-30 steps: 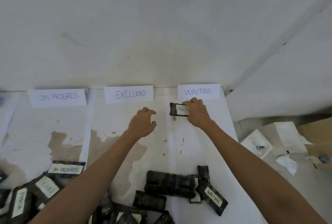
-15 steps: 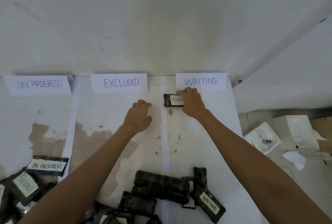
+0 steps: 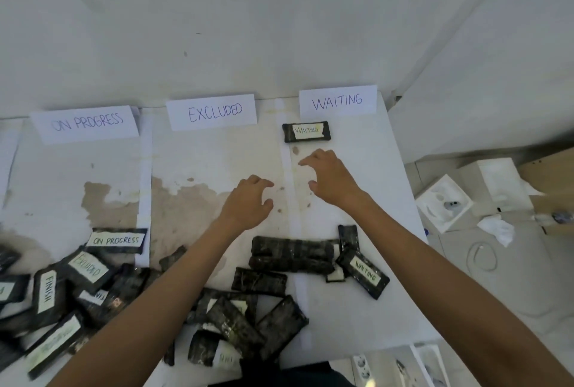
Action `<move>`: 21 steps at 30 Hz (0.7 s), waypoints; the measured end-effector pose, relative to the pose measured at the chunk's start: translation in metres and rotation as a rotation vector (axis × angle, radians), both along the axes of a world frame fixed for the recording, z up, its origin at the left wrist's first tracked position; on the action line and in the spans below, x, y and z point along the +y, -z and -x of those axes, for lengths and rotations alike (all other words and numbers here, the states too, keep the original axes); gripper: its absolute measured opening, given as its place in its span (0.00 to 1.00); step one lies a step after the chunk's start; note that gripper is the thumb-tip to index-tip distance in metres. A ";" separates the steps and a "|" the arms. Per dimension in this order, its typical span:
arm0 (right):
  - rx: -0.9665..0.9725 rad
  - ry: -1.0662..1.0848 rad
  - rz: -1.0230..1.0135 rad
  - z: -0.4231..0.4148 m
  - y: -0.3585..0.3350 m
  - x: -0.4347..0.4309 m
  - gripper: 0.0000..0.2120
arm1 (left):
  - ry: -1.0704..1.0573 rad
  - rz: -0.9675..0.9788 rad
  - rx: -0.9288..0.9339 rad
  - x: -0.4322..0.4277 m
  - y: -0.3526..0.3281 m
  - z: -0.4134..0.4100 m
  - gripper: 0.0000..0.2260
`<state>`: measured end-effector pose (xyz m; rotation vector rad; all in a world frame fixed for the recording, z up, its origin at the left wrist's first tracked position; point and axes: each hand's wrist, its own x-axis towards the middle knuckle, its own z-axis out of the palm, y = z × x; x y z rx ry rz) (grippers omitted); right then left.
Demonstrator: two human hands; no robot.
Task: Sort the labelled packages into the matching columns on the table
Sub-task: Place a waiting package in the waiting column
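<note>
Already one package (image 3: 306, 131) marked WAITING lies flat just under the WAITING sign (image 3: 338, 101). Both hands, left (image 3: 248, 204) and right (image 3: 330, 178), hover empty, fingers spread. Unsorted heap (image 3: 248, 309) near table edge: flat wrapped blocks, probably light, stiff, glossy; pinch across the short sides.
</note>
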<state>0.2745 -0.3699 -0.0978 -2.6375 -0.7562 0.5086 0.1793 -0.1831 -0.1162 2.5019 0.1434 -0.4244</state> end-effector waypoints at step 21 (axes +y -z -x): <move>0.366 0.040 0.038 0.145 0.007 -0.008 0.27 | -0.037 0.157 0.113 0.026 -0.006 0.139 0.19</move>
